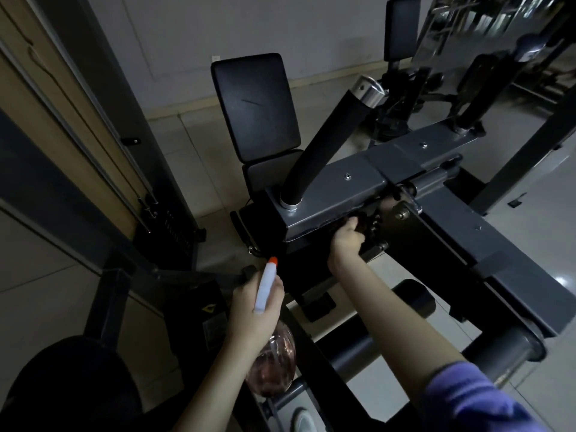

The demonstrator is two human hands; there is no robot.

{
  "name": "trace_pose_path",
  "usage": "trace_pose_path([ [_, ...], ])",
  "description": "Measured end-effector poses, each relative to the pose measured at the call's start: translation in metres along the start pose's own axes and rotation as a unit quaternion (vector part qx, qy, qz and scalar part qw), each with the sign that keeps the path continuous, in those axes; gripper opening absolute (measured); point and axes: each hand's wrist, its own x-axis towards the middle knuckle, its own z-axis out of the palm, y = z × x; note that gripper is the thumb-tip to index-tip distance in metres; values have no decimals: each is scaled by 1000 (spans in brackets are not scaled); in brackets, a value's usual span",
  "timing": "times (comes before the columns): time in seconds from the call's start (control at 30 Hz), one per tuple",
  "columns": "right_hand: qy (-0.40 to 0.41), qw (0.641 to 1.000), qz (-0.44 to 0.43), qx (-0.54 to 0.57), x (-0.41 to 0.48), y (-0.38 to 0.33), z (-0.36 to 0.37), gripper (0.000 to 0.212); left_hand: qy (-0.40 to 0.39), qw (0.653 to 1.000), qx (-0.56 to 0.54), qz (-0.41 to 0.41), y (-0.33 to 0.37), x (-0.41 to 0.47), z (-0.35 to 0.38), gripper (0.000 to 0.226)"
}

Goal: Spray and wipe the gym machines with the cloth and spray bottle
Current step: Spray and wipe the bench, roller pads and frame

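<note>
At the far left a weight stack (174, 226) stands by the wall, with no hand near it. Next, the left hand (255, 307) grips the neck of the one spray bottle (271, 363), whose orange nozzle (273, 260) points ahead toward the machine from well short of it; no mist shows. Behind stands a black back pad (255, 104), and a second pad (402, 26) is further right, so two pads. The right hand (344, 241) is curled round a dark wad, most likely the one cloth (361, 222), pressed to the near side of the grey beam (343, 194). Two black handles rise from that beam, the left handle (321, 141) and the right handle (480, 98). I judge wiping to be under way on the beam only; pads and handles look yet to be done
</note>
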Motion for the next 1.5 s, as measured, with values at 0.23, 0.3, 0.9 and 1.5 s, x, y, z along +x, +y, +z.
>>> trace_pose_path([
  [0.23,-51,998,21,-27,-37,43,20,54,9,999,-38,15,7,-9,-13,16],
  [0.3,-76,996,27,-37,-46,55,22,54,16,999,-47,19,7,-10,-14,24],
  [0.9,-48,989,-103,-97,-18,0,-31,54,6,998,-66,14,0,-5,-14,15],
  [1.5,-75,824,-409,-386,-44,47,-18,22,29,997,-48,46,2,-5,-11,30],
])
